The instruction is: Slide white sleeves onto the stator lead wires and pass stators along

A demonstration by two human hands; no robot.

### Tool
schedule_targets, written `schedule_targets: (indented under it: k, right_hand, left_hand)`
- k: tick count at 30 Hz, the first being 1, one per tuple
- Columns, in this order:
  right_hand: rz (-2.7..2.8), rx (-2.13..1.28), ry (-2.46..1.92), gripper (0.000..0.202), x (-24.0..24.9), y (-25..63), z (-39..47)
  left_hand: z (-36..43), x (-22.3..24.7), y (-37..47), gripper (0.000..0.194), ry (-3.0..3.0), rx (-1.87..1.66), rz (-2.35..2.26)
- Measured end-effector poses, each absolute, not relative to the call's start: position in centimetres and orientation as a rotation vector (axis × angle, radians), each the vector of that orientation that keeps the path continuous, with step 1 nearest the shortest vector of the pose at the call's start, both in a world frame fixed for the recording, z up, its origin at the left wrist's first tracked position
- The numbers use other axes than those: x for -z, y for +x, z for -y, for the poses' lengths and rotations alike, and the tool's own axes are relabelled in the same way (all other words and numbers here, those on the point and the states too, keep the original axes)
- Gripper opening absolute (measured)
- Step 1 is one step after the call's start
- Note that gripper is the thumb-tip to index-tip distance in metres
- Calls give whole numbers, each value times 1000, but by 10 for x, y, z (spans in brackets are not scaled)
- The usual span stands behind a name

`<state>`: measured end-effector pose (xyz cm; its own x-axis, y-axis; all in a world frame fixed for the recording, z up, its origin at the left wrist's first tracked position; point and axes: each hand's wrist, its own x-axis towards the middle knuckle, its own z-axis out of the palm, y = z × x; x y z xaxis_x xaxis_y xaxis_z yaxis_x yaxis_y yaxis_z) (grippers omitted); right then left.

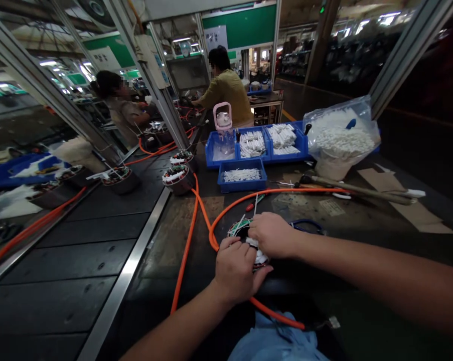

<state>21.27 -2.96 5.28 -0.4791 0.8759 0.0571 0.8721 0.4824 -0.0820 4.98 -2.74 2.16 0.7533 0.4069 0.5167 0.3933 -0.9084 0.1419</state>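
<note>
A round motor stator (pixel 238 228) with white, green and red parts round its rim lies on the bench in front of me, partly covered by both hands. My left hand (pixel 237 268) wraps round its near left side, with the thumb at the near edge. Over the stator's top right, my right hand (pixel 272 233) is closed with its fingertips together at the rim. What those fingertips pinch, if anything, is hidden. Thin white sticks (pixel 255 204) stand up from the far side of the stator.
An orange cable (pixel 226 213) loops across the bench beside the stator. Blue bins (pixel 242 188) of white tubes stand behind, with a plastic bag (pixel 339 133) at their right. Several stators (pixel 177 180) stand along the conveyor (pixel 98 240) at left. Two co-workers sit farther back.
</note>
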Motion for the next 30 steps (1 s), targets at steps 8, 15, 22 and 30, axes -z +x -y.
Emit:
schedule_targets:
  k: [8, 15, 22, 30]
  right_hand:
    - [2414, -25, -1458, 13, -42, 223, 40]
    - [2401, -183, -1194, 21, -38, 245, 27]
    - [1314, 263, -1751, 22, -59, 389, 9]
    - [1099, 435, -2193, 27, -61, 496, -1]
  left_hand:
    - [8, -62, 23, 35, 2954, -374, -401]
    - [12, -53, 40, 13, 2920, -386, -595]
    - [35, -40, 55, 15, 2859, -683, -748]
    - [33, -41, 56, 14, 2850, -708, -738]
